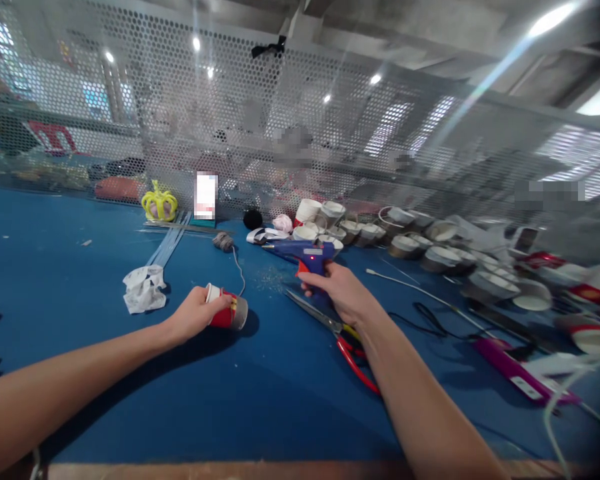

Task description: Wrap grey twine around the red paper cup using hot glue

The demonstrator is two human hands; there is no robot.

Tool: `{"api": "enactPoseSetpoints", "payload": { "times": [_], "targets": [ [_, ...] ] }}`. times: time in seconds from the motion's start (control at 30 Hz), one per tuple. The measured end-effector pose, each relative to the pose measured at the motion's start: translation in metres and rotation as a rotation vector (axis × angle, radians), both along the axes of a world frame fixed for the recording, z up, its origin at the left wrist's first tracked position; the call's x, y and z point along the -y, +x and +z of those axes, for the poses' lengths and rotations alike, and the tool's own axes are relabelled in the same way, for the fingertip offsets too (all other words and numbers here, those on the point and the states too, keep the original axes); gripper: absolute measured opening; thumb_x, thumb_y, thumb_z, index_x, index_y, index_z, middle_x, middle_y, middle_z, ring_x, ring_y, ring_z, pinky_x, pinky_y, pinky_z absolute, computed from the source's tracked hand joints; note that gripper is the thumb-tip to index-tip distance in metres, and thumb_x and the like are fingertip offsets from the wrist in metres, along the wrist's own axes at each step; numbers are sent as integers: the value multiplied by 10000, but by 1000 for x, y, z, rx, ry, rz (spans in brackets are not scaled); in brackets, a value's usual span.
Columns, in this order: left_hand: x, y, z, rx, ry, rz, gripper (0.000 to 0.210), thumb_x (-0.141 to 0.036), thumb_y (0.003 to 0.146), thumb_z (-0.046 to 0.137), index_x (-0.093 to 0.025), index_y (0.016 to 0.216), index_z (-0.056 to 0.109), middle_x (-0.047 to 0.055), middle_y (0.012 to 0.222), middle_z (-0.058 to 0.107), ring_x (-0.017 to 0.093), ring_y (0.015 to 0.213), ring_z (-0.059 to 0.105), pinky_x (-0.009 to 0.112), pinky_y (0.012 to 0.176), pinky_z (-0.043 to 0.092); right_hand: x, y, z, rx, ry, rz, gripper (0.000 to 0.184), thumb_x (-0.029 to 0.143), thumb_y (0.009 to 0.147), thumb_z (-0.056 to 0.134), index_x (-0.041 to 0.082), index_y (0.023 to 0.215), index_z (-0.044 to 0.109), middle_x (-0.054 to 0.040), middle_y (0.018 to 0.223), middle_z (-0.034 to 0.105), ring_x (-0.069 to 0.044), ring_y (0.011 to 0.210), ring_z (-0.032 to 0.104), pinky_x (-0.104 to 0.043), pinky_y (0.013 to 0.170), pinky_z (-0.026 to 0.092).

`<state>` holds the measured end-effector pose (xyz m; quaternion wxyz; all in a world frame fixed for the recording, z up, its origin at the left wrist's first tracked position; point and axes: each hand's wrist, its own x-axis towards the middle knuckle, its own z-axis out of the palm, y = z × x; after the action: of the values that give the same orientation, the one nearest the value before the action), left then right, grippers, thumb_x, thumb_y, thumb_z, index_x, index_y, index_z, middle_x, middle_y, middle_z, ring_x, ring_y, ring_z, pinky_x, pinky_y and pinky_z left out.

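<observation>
Bare forearms (425,393), cut off; left hand (193,313) grips a red cup (223,316), right hand (347,290) a blue glue gun (300,250).
Cup, part-hidden by its hand, between the blue table's (280,413) front and rear edges; right arm partly covers scissors (317,312); perforated screen (330,143) behind, room blurred.

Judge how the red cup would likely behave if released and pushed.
Held sideways by the left hand, the round cup would probably roll. Looking thin-walled, it may be light and dent easily. Grey yarn runs toward it from a ball, which may trail along.
</observation>
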<state>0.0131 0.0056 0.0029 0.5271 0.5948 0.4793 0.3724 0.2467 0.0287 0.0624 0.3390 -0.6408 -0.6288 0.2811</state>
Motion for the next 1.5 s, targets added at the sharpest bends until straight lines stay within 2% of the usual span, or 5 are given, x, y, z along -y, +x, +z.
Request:
{"api": "enactPoseSetpoints", "payload": {
  "times": [0.13, 0.3, 0.67, 0.87, 1.5],
  "targets": [
    [-3, -1, -1, -50, -3, 58, 336, -422, 663, 494, -96, 598, 538, -38, 475, 403, 70, 440, 325, 191, 422, 224, 29, -16, 2, -157, -76, 205, 185, 307, 670, 572, 133, 729, 551, -10, 565, 550, -82, 433, 479, -207, 416, 399],
    [-5, -2, -4, -40, -14, 62, 338, -417, 685, 466, -95, 655, 564, -23, 511, 456, 86, 469, 369, 197, 449, 260, 46, -25, -7, -93, -134, 336, 219, 330, 726, 501, 135, 793, 575, 18, 503, 509, -83, 437, 471, -193, 415, 410],
    [-3, -1, 3, -10, -67, 54, 349, -409, 687, 447, -83, 672, 571, -28, 499, 452, 85, 467, 362, 200, 454, 257, 66, -38, 1, 99, -122, 202, 173, 320, 678, 536, 171, 596, 504, 50, 383, 439, -84, 360, 418, -187, 353, 332],
    [-3, -2, 1, -44, -36, 56, 355, -409, 695, 437, -86, 666, 580, -20, 497, 487, 91, 459, 393, 204, 454, 283, 66, -35, -4, 171, -72, 241, 197, 334, 692, 505, 168, 591, 469, 43, 463, 428, -69, 400, 350, -182, 354, 289],
    [-1, 0, 5, 64, -95, 41, 285, -355, 706, 461, -101, 665, 585, 9, 561, 586, 110, 506, 490, 198, 488, 340, 70, -34, -1, 383, 121, 399, 153, 226, 742, 441, 184, 596, 469, 41, 538, 470, -90, 477, 404, -195, 451, 318]
  ]
}}
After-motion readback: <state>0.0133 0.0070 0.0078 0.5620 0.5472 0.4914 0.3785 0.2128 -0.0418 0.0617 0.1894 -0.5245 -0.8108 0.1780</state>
